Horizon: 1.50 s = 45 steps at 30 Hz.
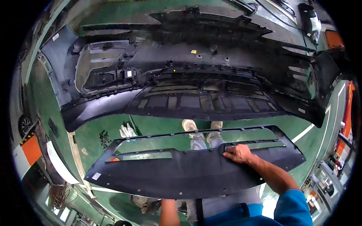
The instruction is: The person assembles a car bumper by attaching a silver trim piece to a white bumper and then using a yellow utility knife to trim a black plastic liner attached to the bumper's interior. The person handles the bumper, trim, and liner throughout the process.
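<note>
Head view: dark panel (177,169) is held up in front of the person's body, wide and slightly bowed, long slots cut through its far half; right hand (237,153) is on it, right of centre by the slot edge, fingers curled in and closed on the panel, no open gap visible; left forearm (169,213) comes in from the bottom and runs up to the panel's near edge; left hand itself is hidden behind the panel, so can't tell how far its fingers are open or what they hold; panel has a white label (96,176) near its left corner, plus small round holes or studs along the near edge, too small to say which; blue sleeve (294,207) on the right arm; pale shoes (189,125) show between the panel and the big black bumper (151,52), which lies beyond, inner side facing up, panel and bumper apart in the picture; bumper carries a yellow sticker (193,51) near mid-span and a white tag (129,74) on its left part; on the green floor (162,122), left of the shoes, are white gloves (128,130), with a scatter of small dark pieces (105,139) just beside them; further left, an orange-and-white block (28,150) and a curved white strip (60,162); coiled cable (60,196) below that.
</note>
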{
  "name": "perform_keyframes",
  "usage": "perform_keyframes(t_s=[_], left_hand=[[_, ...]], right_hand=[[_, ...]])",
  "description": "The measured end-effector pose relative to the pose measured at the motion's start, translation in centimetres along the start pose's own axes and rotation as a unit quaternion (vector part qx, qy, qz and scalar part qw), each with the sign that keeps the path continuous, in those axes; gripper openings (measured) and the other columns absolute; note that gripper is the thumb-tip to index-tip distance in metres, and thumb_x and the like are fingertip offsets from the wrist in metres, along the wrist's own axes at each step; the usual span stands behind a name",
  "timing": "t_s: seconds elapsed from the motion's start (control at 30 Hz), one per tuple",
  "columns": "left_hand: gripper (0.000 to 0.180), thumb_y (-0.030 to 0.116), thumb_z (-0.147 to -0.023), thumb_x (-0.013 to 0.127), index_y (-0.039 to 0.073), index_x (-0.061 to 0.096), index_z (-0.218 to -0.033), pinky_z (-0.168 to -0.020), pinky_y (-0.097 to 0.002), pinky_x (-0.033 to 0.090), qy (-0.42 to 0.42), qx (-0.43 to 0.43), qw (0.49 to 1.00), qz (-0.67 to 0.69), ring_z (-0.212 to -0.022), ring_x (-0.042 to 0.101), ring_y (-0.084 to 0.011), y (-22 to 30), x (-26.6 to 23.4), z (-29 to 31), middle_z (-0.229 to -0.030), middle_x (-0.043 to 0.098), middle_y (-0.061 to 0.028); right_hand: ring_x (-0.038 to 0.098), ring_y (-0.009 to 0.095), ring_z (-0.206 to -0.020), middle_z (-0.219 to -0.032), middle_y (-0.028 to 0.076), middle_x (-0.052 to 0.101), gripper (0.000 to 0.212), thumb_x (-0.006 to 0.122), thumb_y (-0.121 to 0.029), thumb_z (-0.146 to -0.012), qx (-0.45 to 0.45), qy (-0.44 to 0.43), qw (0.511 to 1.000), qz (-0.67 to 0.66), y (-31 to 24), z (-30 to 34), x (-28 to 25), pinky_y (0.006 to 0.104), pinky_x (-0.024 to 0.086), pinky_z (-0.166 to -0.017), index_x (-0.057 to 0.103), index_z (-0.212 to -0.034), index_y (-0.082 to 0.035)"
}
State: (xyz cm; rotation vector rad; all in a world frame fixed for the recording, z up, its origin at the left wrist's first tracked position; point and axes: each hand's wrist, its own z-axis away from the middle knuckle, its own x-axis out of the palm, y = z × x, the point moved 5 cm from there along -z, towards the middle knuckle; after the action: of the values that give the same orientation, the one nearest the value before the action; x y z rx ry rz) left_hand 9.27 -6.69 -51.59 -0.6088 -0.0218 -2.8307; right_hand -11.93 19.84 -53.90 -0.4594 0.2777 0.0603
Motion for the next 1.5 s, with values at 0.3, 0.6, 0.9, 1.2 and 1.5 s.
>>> perform_keyframes(t_s=[0.3, 0.6, 0.9, 1.2, 1.5], left_hand=[[0.028, 0.022, -0.101, 0.041, 0.005, 0.055, -0.118, -0.112, -0.0435, 0.032, -0.125, 0.078, 0.989, 0.016, -0.106, 0.054, -0.0262, -3.8, 2.4, -12.0, -0.106, 0.057, -0.0112], [0.015, 0.012, -0.098, 0.040, 0.006, 0.052, -0.092, -0.090, -0.0338, 0.037, -0.427, 0.075, 0.894, 0.116, -0.078, 0.054, -0.0220, -4.9, -3.3, -19.8, -0.083, 0.053, -0.0078], [0.012, 0.013, -0.098, 0.041, 0.006, 0.051, -0.096, -0.091, -0.0340, 0.039, -0.484, 0.074, 0.864, 0.115, -0.082, 0.054, -0.0213, -8.6, -8.3, -23.2, -0.086, 0.054, -0.0075], [0.014, 0.015, -0.099, 0.041, 0.005, 0.052, -0.099, -0.094, -0.0362, 0.038, -0.500, 0.078, 0.855, 0.115, -0.084, 0.056, -0.0225, -9.6, -10.9, -24.9, -0.089, 0.056, -0.0085], [0.014, 0.013, -0.100, 0.040, 0.005, 0.052, -0.100, -0.099, -0.0385, 0.037, -0.512, 0.081, 0.843, 0.144, -0.086, 0.057, -0.0233, -9.4, -12.4, -26.0, -0.091, 0.056, -0.0088]], right_hand=[[0.065, 0.038, -0.082, -0.084, 0.015, 0.068, 0.040, 0.053, -0.052, -0.091, 0.022, -0.027, 0.999, -0.029, -2.0, -4.3, 1.7, 0.0459, 0.051, -0.071, 0.071, -0.093, -0.017], [0.066, 0.034, -0.086, -0.090, 0.014, 0.069, 0.035, 0.054, -0.044, -0.091, -0.087, -0.038, 0.995, 0.006, 1.1, -6.6, 3.4, 0.0461, 0.052, -0.074, 0.069, -0.095, -0.013], [0.063, 0.030, -0.086, -0.092, 0.009, 0.063, 0.036, 0.072, -0.023, -0.076, -0.167, 0.173, 0.967, 0.083, 4.7, -11.1, -2.3, 0.0413, 0.051, -0.069, 0.063, -0.108, -0.010], [0.057, 0.027, -0.102, -0.115, 0.009, 0.059, 0.057, 0.072, -0.020, -0.068, -0.155, 0.220, 0.945, 0.185, 6.7, -16.6, -1.5, 0.0390, 0.048, -0.085, 0.058, -0.121, -0.006], [0.057, 0.026, -0.105, -0.117, 0.010, 0.058, 0.050, 0.056, -0.012, -0.079, -0.148, 0.265, 0.921, 0.243, 5.7, -19.9, -0.8, 0.0360, 0.047, -0.085, 0.053, -0.129, -0.006]])
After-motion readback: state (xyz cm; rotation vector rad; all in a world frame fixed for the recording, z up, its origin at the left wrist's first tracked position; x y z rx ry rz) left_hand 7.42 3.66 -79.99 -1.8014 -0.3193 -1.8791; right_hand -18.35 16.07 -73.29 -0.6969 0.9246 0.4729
